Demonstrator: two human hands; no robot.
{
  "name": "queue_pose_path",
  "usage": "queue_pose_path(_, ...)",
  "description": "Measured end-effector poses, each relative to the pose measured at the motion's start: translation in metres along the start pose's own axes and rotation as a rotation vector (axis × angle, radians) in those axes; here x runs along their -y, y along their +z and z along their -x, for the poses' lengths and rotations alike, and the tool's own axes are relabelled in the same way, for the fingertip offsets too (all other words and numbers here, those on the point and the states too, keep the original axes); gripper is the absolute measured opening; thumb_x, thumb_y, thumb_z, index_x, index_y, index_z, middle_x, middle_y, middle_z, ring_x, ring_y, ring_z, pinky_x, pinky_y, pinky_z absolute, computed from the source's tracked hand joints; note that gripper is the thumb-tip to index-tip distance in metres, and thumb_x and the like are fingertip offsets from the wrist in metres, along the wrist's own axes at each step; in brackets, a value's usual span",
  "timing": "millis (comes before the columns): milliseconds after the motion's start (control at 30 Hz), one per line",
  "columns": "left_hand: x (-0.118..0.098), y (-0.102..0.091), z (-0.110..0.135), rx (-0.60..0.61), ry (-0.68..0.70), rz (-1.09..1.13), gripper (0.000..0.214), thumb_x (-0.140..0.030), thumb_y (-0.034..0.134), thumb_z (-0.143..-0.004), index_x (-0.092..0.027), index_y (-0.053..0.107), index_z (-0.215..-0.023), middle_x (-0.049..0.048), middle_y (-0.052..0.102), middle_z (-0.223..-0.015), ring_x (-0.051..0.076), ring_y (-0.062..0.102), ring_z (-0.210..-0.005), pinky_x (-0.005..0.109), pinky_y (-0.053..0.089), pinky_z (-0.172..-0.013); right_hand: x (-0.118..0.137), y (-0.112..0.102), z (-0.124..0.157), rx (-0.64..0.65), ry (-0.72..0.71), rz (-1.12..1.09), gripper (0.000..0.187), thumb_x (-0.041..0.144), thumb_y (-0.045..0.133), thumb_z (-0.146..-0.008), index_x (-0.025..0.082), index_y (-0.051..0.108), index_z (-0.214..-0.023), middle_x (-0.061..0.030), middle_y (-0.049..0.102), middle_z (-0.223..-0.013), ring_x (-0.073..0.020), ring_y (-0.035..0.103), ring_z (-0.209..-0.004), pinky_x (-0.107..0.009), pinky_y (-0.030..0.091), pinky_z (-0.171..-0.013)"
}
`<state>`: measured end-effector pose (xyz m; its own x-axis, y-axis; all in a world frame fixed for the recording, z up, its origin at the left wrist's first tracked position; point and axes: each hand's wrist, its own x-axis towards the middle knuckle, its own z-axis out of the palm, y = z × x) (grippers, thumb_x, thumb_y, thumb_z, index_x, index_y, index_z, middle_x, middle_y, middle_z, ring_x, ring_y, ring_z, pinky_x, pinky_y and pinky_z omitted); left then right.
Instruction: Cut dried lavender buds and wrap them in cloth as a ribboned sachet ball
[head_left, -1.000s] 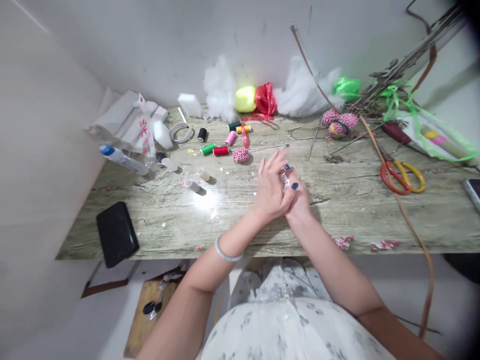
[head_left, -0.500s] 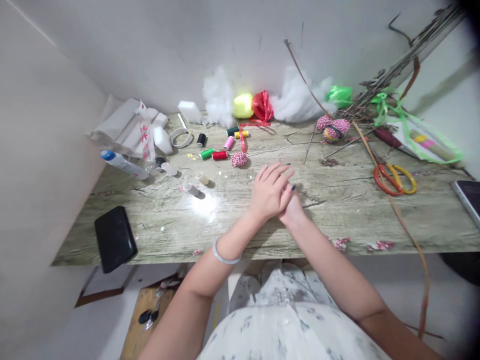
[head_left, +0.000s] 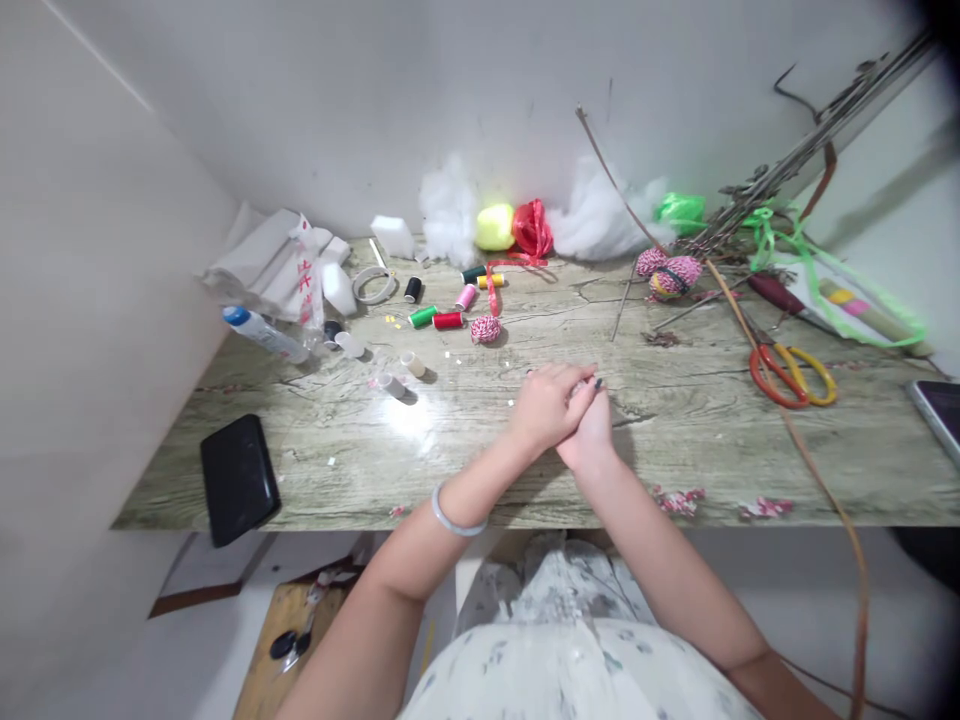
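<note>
My left hand (head_left: 553, 408) lies across my right hand (head_left: 591, 432) above the middle front of the table, its fingers curled over it in a clasp. A dark nail shows where the two meet. The left palm and most of my right hand's fingers are hidden, so whether anything small is between them cannot be seen. Closest to the hands is a ball of red-and-white string (head_left: 486, 329). Beyond it lie a red thread spool (head_left: 448, 320), a green spool (head_left: 423, 316) and a pink spool (head_left: 466, 297).
Scissors (head_left: 792, 376) and a long brown stem (head_left: 821, 480) lie at right, by dry twigs (head_left: 780, 150). White stuffing (head_left: 600, 215) lines the wall. At left are a glue bottle (head_left: 266, 335), a black phone-like object (head_left: 238, 480) and pale spools (head_left: 391, 385).
The fingers of my left hand, stretched out before, have curled down over my right hand. Both hands stay together, and the view has shifted slightly.
</note>
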<state>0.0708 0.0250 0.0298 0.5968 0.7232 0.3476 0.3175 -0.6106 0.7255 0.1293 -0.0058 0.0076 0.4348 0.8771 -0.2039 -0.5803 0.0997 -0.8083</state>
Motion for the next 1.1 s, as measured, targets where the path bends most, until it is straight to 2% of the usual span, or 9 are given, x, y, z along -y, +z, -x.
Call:
queue_pose_path(167,-0.004,-0.002,0.000,0.015,0.021,0.088,0.020,-0.031,0.052,-0.087,-0.020,0.066,-0.095,0.0073,0.067,-0.092,0.021,0.060,-0.089,0.033,0.043,-0.085,0.010,-0.002,-0.003,-0.054,0.179,-0.148,0.032,0.053,0.039,-0.078,0.026,0.052,-0.066,-0.0014,0.063,-0.069,-0.0220,0.063,-0.085,-0.039,0.052,-0.082)
queue_pose_path(333,-0.002,-0.009,-0.001,-0.127,-0.133,0.232,0.017,-0.021,0.042,-0.086,-0.018,0.058,-0.081,0.0044,0.062,-0.080,0.017,0.057,-0.078,0.029,0.042,-0.076,0.016,0.011,0.000,-0.088,0.235,-0.182,0.026,0.048,0.047,-0.079,0.025,0.055,-0.074,0.0013,0.065,-0.071,-0.0182,0.065,-0.080,-0.034,0.052,-0.083)
queue_pose_path(500,0.015,-0.016,-0.012,-0.274,-0.280,0.608,0.013,-0.021,0.044,-0.081,-0.017,0.056,-0.078,0.0028,0.065,-0.083,0.015,0.059,-0.083,0.027,0.044,-0.079,0.019,0.027,-0.001,0.074,0.278,-0.180,0.021,0.041,0.053,-0.081,0.024,0.060,-0.093,0.0019,0.070,-0.090,-0.0157,0.065,-0.089,-0.030,0.053,-0.081)
queue_pose_path(600,0.025,-0.018,-0.020,-0.322,-0.482,0.877,0.013,-0.027,0.049,-0.072,-0.016,0.056,-0.071,0.0011,0.063,-0.071,0.013,0.057,-0.067,0.024,0.045,-0.065,0.039,0.006,-0.026,0.206,0.318,0.051,0.029,0.034,0.063,-0.075,0.022,0.061,-0.102,-0.0015,0.070,-0.100,-0.0160,0.066,-0.090,-0.030,0.053,-0.078)
queue_pose_path(700,0.026,-0.019,-0.026,-0.314,-0.668,1.135,0.016,-0.031,0.053,-0.063,-0.016,0.054,-0.069,0.0004,0.061,-0.065,0.011,0.053,-0.055,0.022,0.041,-0.052,0.073,-0.036,-0.067,0.185,0.079,0.392,0.048,0.025,0.071,-0.067,0.024,0.056,-0.113,-0.0019,0.069,-0.103,-0.0146,0.066,-0.087,-0.028,0.052,-0.073)
queue_pose_path(767,0.024,-0.020,-0.027,-0.289,-0.720,1.243,0.018,-0.032,0.055,-0.059,-0.016,0.052,-0.067,0.0001,0.059,-0.063,0.011,0.053,-0.053,0.022,0.041,-0.050,0.092,-0.065,-0.091,0.092,-0.222,0.606,0.045,0.025,0.067,-0.069,0.022,0.055,-0.112,-0.0021,0.069,-0.096,-0.0143,0.064,-0.083,-0.026,0.050,-0.066)
queue_pose_path(833,0.021,-0.019,-0.026,-0.264,-0.719,1.260,0.017,-0.031,0.055,-0.058,-0.016,0.052,-0.065,-0.0004,0.057,-0.061,0.010,0.052,-0.052,0.021,0.041,-0.049,0.101,-0.084,-0.101,0.056,-0.298,0.651,0.041,0.026,0.064,-0.072,0.022,0.054,-0.111,-0.0028,0.067,-0.096,-0.0139,0.063,-0.079,-0.024,0.048,-0.059)
queue_pose_path(967,0.021,-0.016,-0.023,-0.206,-0.644,1.140,0.017,-0.030,0.054,-0.062,-0.016,0.057,-0.072,-0.0006,0.057,-0.063,0.011,0.052,-0.052,0.020,0.038,-0.046,0.093,-0.089,-0.084,0.204,-0.323,0.792,0.030,0.029,0.063,-0.076,0.021,0.060,-0.105,-0.0029,0.067,-0.088,-0.0152,0.063,-0.068,-0.027,0.049,-0.056)
queue_pose_path(1100,0.019,-0.016,-0.021,-0.198,-0.567,0.932,0.027,-0.027,0.051,-0.067,-0.016,0.065,-0.087,-0.0010,0.057,-0.066,0.011,0.049,-0.051,0.021,0.034,-0.045,0.080,-0.080,-0.057,0.454,-0.550,1.166,0.037,0.030,0.053,-0.086,0.026,0.052,-0.123,-0.0052,0.067,-0.099,-0.0184,0.064,-0.080,-0.031,0.051,-0.064)
